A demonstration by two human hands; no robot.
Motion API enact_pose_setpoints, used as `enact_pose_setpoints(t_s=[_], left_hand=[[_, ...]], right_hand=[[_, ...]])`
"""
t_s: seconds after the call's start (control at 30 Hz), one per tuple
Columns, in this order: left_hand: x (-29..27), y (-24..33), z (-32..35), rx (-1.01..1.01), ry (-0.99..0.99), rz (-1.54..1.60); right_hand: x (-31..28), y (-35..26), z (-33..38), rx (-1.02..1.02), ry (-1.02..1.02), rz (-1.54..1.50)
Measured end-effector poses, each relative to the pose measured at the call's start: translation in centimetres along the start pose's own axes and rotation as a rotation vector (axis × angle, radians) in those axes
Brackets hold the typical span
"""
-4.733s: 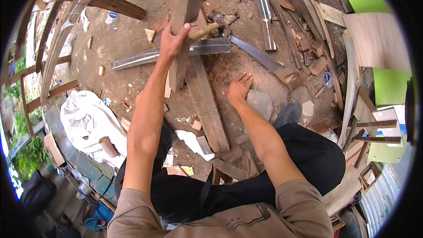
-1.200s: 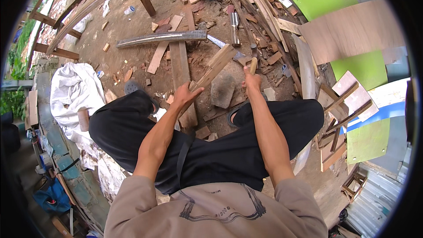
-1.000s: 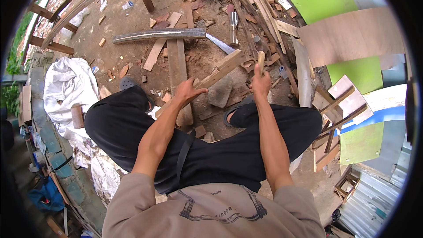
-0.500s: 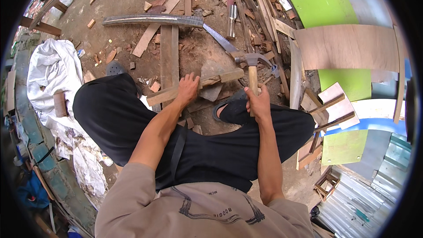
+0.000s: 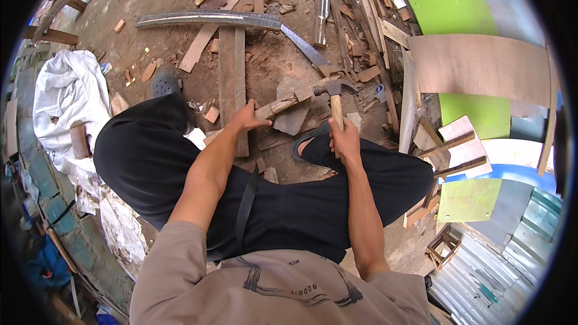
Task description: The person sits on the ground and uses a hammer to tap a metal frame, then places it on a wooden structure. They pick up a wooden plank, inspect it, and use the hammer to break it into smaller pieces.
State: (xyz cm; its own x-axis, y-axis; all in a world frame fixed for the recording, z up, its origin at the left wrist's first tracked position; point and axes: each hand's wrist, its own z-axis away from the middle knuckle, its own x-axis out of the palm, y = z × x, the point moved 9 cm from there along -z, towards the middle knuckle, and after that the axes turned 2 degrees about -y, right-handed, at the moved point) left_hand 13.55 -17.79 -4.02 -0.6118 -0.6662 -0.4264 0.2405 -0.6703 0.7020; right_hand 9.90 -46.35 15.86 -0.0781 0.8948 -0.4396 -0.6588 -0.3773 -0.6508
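My left hand [image 5: 248,119] is closed around a short length of wood [image 5: 280,106] that slants up to the right between my knees. Its near end is mostly covered by my left hand and forearm. Beneath its middle shows a flat grey stone slab [image 5: 292,117]. In my right hand [image 5: 345,142] is a claw hammer [image 5: 336,88], gripped by its wooden handle with the head up. The hammer head overlaps the far right end of the wood; whether they touch I cannot tell. Beyond lies a handsaw [image 5: 304,45], its handle just past the hammer head.
A long bowed beam [image 5: 208,20] crosses boards [image 5: 227,78] lying on the dirt. A chisel [image 5: 322,21] rests near long timber strips [image 5: 364,24] on the right. Plywood sheets [image 5: 481,66] stand farther right, and a white sack [image 5: 73,93] lies at left. Wood scraps litter the ground.
The hammer has shifted slightly left and down, toward the wood's end. My left hand has moved a little left along the wood, and the wood sits slightly lower at its right end.
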Motion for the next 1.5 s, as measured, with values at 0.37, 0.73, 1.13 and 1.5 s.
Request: enact_pose_setpoints(t_s=[0.37,0.73,1.13,1.5], left_hand=[[0.5,4.5,2.8,0.069,0.153,-0.402],[-0.6,7.1,2.1,0.041,0.22,-0.55],[1.8,3.8,1.8,-0.039,0.05,-0.352],[1.9,4.5,0.4,-0.072,-0.061,-0.148]], right_hand=[[0.9,1.3,-1.4,-0.094,0.027,0.333],[0.1,1.3,-1.3,-0.119,0.08,0.274],[1.7,6.3,-3.3,0.157,-0.004,0.228],[4.4,1.9,-2.8,-0.207,0.227,0.178]])
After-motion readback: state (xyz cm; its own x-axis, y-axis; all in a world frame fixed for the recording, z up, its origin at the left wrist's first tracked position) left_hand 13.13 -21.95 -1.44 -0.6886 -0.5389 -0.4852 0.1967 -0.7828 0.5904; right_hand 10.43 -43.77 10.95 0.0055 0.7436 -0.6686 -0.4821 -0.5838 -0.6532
